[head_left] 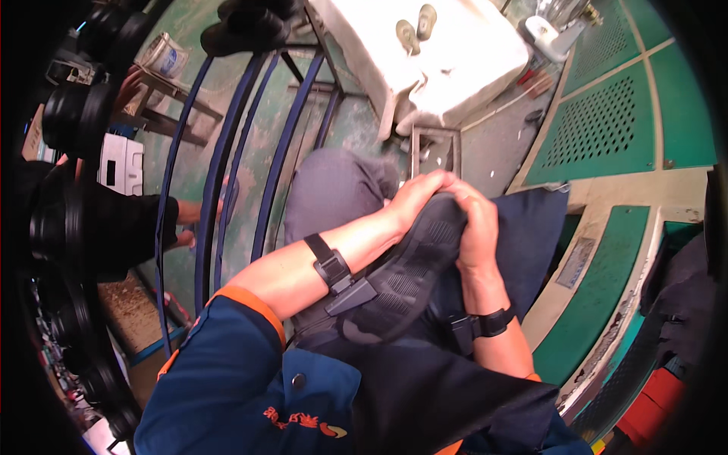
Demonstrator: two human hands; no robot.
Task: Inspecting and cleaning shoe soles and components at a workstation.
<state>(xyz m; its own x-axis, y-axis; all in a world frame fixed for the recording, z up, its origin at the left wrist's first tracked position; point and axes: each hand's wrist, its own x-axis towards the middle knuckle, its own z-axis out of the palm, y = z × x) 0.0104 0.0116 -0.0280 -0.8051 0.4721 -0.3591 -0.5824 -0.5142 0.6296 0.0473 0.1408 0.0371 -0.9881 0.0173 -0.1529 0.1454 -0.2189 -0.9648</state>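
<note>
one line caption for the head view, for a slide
Both hands, left hand and right hand, grip a black shoe sole over the lap.

- Floor (pixel 318 144): worn green-painted surface, scuffed to bare patches; carries everything listed below.
- Perforated green floor panels (pixel 599 125): set into the floor toward its right side, divided by pale strips.
- White block-shaped unit (pixel 455 61): stands on the floor near the top edge; two small oval pieces (pixel 415 29) lie on its top face.
- Small metal frame (pixel 436 148): on the floor just below the white unit.
- Dark blue curved bars (pixel 227 174): run from the top edge down across the floor's left part.
- Metal stand (pixel 178 114): on the floor at upper left, with a pale tin (pixel 163 54) on it.
- Small red-handled items (pixel 535 80): on the floor right of the white unit; too small to identify.
</note>
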